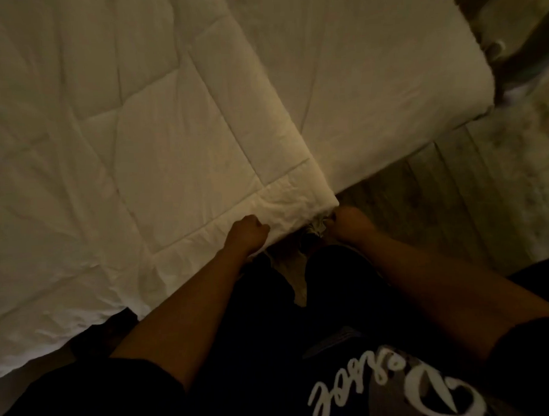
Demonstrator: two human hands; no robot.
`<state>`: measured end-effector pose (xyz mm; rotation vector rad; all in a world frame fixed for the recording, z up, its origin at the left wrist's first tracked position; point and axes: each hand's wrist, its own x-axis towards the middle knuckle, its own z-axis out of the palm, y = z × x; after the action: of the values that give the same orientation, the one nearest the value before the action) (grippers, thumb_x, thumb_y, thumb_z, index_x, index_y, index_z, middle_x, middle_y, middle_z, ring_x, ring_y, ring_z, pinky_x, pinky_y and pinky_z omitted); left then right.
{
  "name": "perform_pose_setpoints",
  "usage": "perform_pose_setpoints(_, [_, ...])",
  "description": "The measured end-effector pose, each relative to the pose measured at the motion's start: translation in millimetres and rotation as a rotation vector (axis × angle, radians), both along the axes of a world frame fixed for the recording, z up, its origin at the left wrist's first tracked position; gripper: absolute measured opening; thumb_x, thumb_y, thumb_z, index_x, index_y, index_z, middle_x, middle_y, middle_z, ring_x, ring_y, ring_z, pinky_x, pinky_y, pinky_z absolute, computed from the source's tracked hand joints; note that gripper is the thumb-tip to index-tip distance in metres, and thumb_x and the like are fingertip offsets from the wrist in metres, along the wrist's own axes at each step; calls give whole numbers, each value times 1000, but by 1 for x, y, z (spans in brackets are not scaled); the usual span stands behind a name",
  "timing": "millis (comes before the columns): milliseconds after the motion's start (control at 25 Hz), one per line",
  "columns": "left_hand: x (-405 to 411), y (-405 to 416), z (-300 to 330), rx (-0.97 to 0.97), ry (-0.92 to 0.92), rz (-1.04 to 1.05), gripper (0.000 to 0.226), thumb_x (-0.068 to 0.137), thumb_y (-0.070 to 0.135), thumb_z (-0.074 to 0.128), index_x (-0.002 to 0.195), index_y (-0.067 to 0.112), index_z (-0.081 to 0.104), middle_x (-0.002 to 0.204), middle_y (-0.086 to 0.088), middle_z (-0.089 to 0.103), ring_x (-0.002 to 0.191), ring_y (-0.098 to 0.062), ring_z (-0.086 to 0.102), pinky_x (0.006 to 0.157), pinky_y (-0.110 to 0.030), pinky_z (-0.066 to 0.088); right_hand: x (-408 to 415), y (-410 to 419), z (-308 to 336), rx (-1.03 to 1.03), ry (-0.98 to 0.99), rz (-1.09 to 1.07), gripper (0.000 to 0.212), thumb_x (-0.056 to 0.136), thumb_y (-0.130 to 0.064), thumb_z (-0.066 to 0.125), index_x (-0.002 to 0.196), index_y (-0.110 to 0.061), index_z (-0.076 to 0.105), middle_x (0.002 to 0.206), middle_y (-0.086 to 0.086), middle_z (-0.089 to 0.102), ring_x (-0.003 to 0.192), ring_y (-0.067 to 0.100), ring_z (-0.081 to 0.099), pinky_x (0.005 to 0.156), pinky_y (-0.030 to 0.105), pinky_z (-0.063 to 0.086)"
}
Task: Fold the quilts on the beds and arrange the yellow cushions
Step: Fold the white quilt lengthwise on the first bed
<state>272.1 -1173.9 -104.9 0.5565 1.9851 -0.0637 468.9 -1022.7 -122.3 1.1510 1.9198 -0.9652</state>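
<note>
White quilt (114,126) lies spread over the left part of the bed (387,88), its near corner hanging at the bed's edge. Left hand (247,232) is fisted, pinching the hem just left of that corner; right hand (345,222) is curled at the corner tip (grip itself blurred, looks closed on fabric). Judged step: fold start. Keep both grips level, hem taut, carry edge to edge. No yellow cushions visible.

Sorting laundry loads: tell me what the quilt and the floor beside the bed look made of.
Quilt: soft white fabric, probably padded cotton or polyester; stitched squares, matte creases. Floor: wood-look planks, laminate or timber unclear; parallel seams, faint grain, dim light.
</note>
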Motion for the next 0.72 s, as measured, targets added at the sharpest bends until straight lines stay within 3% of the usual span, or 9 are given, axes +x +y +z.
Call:
perform_pose_setpoints(160, [10, 19, 16, 46, -64, -71, 39, 96, 38, 50, 116, 5, 60, 122, -15, 63, 111, -32, 58, 85, -28, 42, 2, -14, 28, 26, 26, -127, 30, 95, -31, 51, 106, -8, 65, 110, 18, 66, 100, 34, 63, 76, 33, 47])
perform_pose_setpoints(360, [17, 8, 27, 64, -134, -327, 37, 96, 35, 50, 114, 4, 62, 120, -17, 63, 110, -32, 59, 82, -28, 41, 19, -61, 56, 27, -9, -292, 33, 100, -31, 42, 104, -7, 64, 111, 18, 66, 101, 32, 63, 77, 31, 46])
perform_pose_setpoints(520, [11, -3, 33, 75, -118, -515, 35, 95, 34, 52, 110, 5, 64, 119, -16, 64, 110, -31, 60, 87, -30, 45, 37, -98, 64, 7, -17, -413, 33, 98, -30, 48, 113, -5, 64, 119, 19, 64, 107, 33, 61, 85, 32, 47])
perform_pose_setpoints(720, [29, 14, 46, 85, -135, -705, 35, 95, 34, 53, 110, 4, 63, 117, -18, 65, 109, -32, 60, 90, -33, 46, 58, -120, 72, 8, 7, -514, 31, 95, -27, 51, 111, -5, 67, 115, 18, 67, 105, 33, 63, 88, 35, 49])
